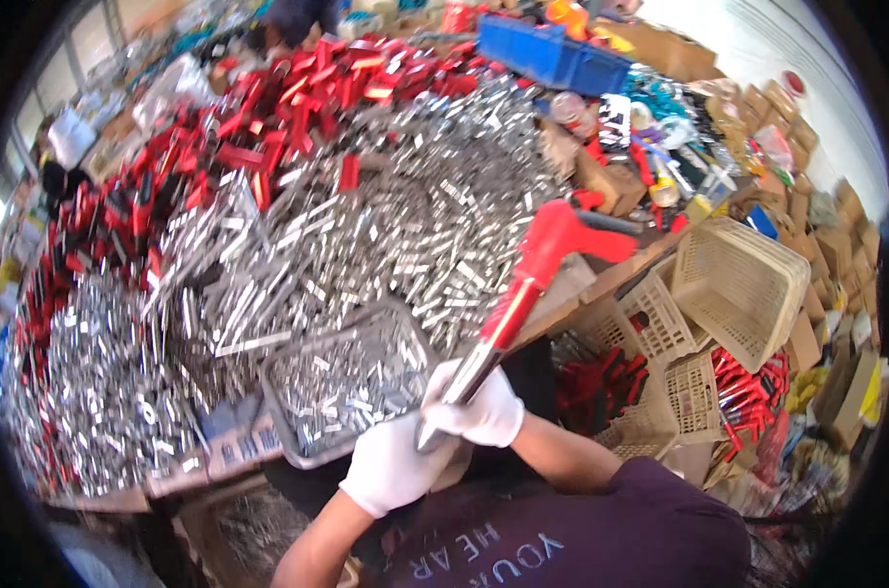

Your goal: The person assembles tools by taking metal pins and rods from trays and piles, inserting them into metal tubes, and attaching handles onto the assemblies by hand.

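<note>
Red-and-silver gun-shaped tool (511, 309) held above the desk edge, long axis diagonal: handle end up-right, narrow metal tip down-left. Right hand (484, 410), cloth-gloved, fingers clamped on barrel; left hand (394, 468) at tip, finger closure cannot be told. Shiny metal pieces (444, 225) heap the desk (616, 277); pale wall (758, 59) beyond.

I held a glossy red pistol-shaped tool (508, 312) with a long tubular barrel, darker toward its pale pointed tip. It slanted over the bench's (609, 278) near edge, handle end away to the right, tip toward me.
</note>
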A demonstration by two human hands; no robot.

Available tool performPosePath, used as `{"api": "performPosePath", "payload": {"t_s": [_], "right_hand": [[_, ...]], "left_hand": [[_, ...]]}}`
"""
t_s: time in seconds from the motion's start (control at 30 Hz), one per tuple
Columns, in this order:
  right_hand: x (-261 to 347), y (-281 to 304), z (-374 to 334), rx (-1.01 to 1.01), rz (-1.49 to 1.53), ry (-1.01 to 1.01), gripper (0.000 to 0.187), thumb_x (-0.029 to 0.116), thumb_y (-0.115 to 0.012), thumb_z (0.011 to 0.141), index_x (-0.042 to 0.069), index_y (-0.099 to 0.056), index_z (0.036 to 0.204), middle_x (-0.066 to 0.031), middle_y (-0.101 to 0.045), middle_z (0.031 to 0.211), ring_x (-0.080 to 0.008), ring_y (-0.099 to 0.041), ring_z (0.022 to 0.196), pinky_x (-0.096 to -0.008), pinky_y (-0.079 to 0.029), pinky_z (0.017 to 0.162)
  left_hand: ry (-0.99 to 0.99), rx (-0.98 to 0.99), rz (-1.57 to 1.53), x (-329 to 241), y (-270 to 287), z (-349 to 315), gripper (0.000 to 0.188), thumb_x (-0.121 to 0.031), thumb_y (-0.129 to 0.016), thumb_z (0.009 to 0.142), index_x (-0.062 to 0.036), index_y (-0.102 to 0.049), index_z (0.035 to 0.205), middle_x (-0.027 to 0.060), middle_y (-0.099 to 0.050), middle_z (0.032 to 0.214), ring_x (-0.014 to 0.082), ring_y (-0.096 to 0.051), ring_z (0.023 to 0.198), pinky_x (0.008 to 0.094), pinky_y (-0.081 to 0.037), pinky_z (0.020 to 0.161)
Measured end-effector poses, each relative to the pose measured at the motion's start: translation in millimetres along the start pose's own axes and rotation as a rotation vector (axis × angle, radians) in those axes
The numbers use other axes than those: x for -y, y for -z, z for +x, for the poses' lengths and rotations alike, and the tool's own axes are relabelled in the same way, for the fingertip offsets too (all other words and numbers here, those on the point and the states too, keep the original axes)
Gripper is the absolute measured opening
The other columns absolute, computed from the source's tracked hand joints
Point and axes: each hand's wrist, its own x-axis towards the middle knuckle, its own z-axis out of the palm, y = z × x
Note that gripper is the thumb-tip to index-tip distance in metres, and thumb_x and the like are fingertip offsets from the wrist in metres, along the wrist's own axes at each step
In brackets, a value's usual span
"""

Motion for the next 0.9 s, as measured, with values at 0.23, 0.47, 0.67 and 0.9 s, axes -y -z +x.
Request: {"api": "performPosePath", "payload": {"t_s": [0.23, 0.47, 0.67, 0.9], "right_hand": [[-40, 19, -38, 0.44, -0.267, -0.084, 0.032, 0.012, -0.08, 0.079, 0.003, -0.067, 0.106, -0.0049, -0.069, 0.078, -0.0148, -0.066, 0.073, -0.0284, -0.054, 0.069], [-70, 104, -61, 0.279, -0.131, -0.733, 0.066, 0.023, -0.07, 0.089, 0.0, -0.043, 0.144, -0.0078, -0.068, 0.082, -0.0112, -0.063, 0.072, -0.0259, -0.052, 0.066], [-161, 40, -41, 0.159, -0.893, -0.559, 0.046, 0.042, -0.072, 0.08, 0.005, -0.07, 0.106, -0.0206, -0.07, 0.098, -0.0369, -0.067, 0.093, -0.042, -0.053, 0.083], [-209, 8, -17, 0.302, -1.124, -0.544, 0.047, 0.046, -0.067, 0.081, 0.009, -0.069, 0.11, -0.021, -0.069, 0.103, -0.0387, -0.065, 0.097, -0.0451, -0.052, 0.086]], "left_hand": [[-0.338, -0.029, -0.379, 110, -88, -4, 0.019, -0.016, -0.072, 0.08, -0.0059, -0.066, 0.094, 0.0156, -0.067, 0.07, 0.0259, -0.069, 0.065, 0.0364, -0.053, 0.061], [0.001, 0.095, 0.301, 251, -89, 12, 0.043, -0.043, -0.07, 0.081, -0.0123, -0.07, 0.11, 0.0107, -0.071, 0.095, 0.0292, -0.068, 0.089, 0.0421, -0.052, 0.081], [0.109, -0.034, 0.401, 319, -94, 36, 0.057, -0.05, -0.053, 0.091, -0.0167, -0.054, 0.137, 0.0133, -0.048, 0.144, 0.0341, -0.046, 0.131, 0.0479, -0.032, 0.112], [0.282, -0.526, -1.141, 353, -110, 15, 0.056, -0.04, -0.031, 0.105, -0.014, -0.027, 0.154, 0.0098, -0.033, 0.156, 0.0291, -0.035, 0.141, 0.0466, -0.033, 0.114]]}}
